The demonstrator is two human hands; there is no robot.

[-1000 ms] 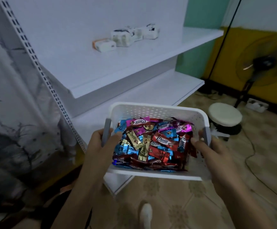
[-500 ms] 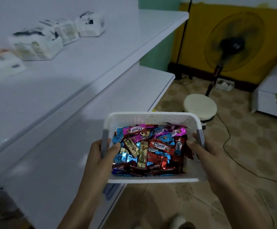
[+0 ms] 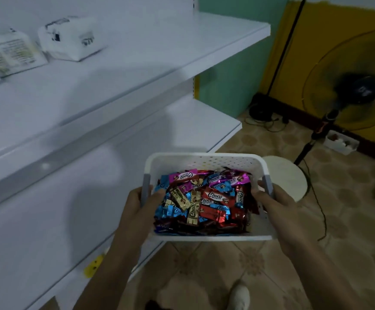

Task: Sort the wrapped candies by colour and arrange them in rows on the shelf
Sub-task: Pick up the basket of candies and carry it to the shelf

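Your left hand (image 3: 141, 206) and right hand (image 3: 280, 206) each grip a side rim of the white basket (image 3: 204, 156), with the thumbs hooked inside by the grey handles. You hold it in the air at the front edge of the lower shelf (image 3: 47, 220), mostly over the floor. The candies (image 3: 204, 202) heaped inside look light, and their foil wrappers look slick and likely to slide. Pinch each one across its firmer middle, not by the flimsy crimped ends.

Both forearms are extended forward from below. The left grip (image 3: 137, 211) is curled over one side of the basket (image 3: 211, 237), thumb laid inside; the right grip (image 3: 287, 218) is clamped on the opposite side.
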